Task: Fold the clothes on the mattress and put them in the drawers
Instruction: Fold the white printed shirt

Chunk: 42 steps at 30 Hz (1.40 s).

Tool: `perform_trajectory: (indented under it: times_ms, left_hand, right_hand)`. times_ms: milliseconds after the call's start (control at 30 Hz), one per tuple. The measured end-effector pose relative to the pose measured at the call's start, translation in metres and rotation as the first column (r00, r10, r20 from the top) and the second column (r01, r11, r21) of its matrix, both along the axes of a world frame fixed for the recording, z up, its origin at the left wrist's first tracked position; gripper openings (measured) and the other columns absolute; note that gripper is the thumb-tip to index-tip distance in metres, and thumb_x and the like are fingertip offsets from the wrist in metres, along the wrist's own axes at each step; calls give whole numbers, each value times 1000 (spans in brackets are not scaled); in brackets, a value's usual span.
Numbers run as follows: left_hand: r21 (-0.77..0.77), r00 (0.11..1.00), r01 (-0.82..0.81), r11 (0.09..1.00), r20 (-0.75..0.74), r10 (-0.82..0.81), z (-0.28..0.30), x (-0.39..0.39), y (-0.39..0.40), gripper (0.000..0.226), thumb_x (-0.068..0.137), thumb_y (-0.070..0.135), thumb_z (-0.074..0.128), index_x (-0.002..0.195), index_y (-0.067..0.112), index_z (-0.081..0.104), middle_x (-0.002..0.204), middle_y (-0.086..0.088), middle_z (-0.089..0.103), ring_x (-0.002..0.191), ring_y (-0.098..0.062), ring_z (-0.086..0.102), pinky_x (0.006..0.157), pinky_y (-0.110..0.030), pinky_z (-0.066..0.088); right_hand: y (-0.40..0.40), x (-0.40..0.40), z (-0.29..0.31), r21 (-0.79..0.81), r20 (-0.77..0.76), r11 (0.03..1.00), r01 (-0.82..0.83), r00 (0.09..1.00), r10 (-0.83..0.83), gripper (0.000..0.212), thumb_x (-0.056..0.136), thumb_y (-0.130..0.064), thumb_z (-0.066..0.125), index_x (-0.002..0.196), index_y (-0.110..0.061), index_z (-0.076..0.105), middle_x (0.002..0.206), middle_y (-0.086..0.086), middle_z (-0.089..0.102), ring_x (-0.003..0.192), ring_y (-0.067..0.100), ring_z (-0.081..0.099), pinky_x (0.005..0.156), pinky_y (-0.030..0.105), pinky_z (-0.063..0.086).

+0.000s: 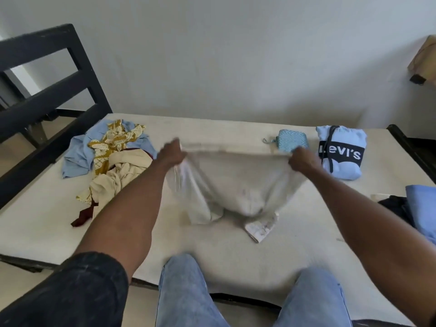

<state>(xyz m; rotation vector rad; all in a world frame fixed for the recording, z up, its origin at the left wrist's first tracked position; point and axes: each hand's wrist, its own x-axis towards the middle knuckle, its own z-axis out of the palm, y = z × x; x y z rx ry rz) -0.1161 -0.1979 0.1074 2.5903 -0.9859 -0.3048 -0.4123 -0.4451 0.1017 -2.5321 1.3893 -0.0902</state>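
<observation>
Both of your hands grip the top edge of a pale cream cloth garment (238, 178): your left hand (171, 153) pinches one corner and your right hand (302, 160) pinches the other, fingers curled round the fabric, so the edge is stretched taut between them. You hold that edge lifted above the bare off-white mattress (212, 256), and the garment hangs down from it in a sagging pouch whose lower folds and a hem touch the mattress surface just in front of your knees.

To the left of the garment lies a loose heap of unfolded clothes (111, 161): a light blue shirt at the back, a mustard-and-white patterned piece across it, a cream piece in front and a dark maroon strip trailing toward you. The heap sits just beside your left forearm.

To the right of the garment, just beyond your right hand, a small teal zigzag-patterned pouch (292, 140) with a metal clip rests on the mattress. Next to it, further right, sits a folded light blue Levi's hoodie (341, 152) with a dark logo panel and dark drawstring. Nearer you on the right edge lie a blue folded cloth (422, 208) and something dark beside it.

Behind the heap, at the mattress's left end, stands a black slatted bed frame (47, 74).
</observation>
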Motion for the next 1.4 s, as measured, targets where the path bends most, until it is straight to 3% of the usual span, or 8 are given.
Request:
perform_trajectory:
  times_ms: [167, 433, 567, 700, 1033, 1133, 1233, 1400]
  left_hand:
    - [-563, 741, 150, 813, 608, 285, 100, 6, -19, 24, 87, 2, 46, 109, 8, 54, 102, -18, 57, 89, -40, 57, 66, -48, 47]
    - [-316, 582, 338, 887, 810, 67, 62, 11, 21, 31, 63, -1, 54, 93, 5, 61, 94, -20, 54, 84, -36, 51, 69, -43, 41]
    - [-81, 756, 309, 948, 625, -193, -29, -11, 54, 27, 59, -5, 66, 85, 1, 62, 84, -22, 56, 79, -40, 56, 63, -45, 47]
    - [262, 935, 227, 938, 211, -285, -115, -57, 79, 41, 87, 5, 55, 128, 3, 53, 120, -22, 58, 111, -39, 57, 91, -48, 45]
    - [815, 933, 358, 455, -300, -198, -144, -134, 66, 43, 88, 10, 52, 130, 3, 58, 117, -9, 64, 107, -24, 62, 83, -29, 48]
    - [826, 944, 322, 462, -245, -221, -135, -133, 49, 37, 86, 5, 54, 122, 2, 62, 94, -8, 65, 105, -26, 63, 82, -32, 47]
    - [690, 942, 328, 645, -185, -281, -148, -136, 44, 41, 90, 21, 53, 128, 9, 55, 128, -12, 59, 117, -29, 58, 94, -37, 48]
    - [698, 951, 309, 646, -223, -214, -191, -154, 74, 53, 87, 33, 60, 134, 14, 47, 132, -8, 54, 119, -28, 55, 93, -39, 47]
  right_hand:
    - [-14, 21, 102, -380, 499, 907, 184, 866, 33, 40, 85, 4, 47, 119, -6, 66, 113, 23, 49, 94, 45, 58, 80, 41, 47]
    - [-11, -17, 57, -623, 280, 782, 13, 937, 207, 26, 75, 9, 54, 96, -1, 67, 93, 23, 48, 78, 39, 50, 66, 41, 38]
    - [10, -47, -14, -545, 66, 819, -179, 965, 255, 31, 68, 13, 64, 96, 3, 61, 87, 24, 55, 74, 40, 58, 62, 43, 43]
    - [36, -84, -91, -219, -185, 929, -297, 948, 259, 24, 86, -2, 55, 109, -8, 55, 103, 17, 59, 89, 35, 63, 76, 40, 44]
    - [77, -121, -145, 364, -758, 931, -29, 572, 314, 18, 89, -6, 60, 107, -4, 63, 105, 8, 64, 96, 26, 61, 81, 32, 48]
    - [74, -100, -136, 275, -746, 960, -51, 619, 247, 31, 89, -4, 58, 119, -8, 63, 103, 7, 62, 99, 27, 63, 83, 35, 51]
    - [75, -81, -147, 260, -512, 952, -164, 812, 280, 22, 92, -9, 51, 112, -9, 61, 107, 5, 63, 95, 23, 62, 80, 31, 49]
    - [112, -80, -183, 493, -523, 857, -148, 737, 428, 60, 77, -44, 79, 124, -14, 55, 136, 12, 42, 128, 29, 36, 100, 39, 41]
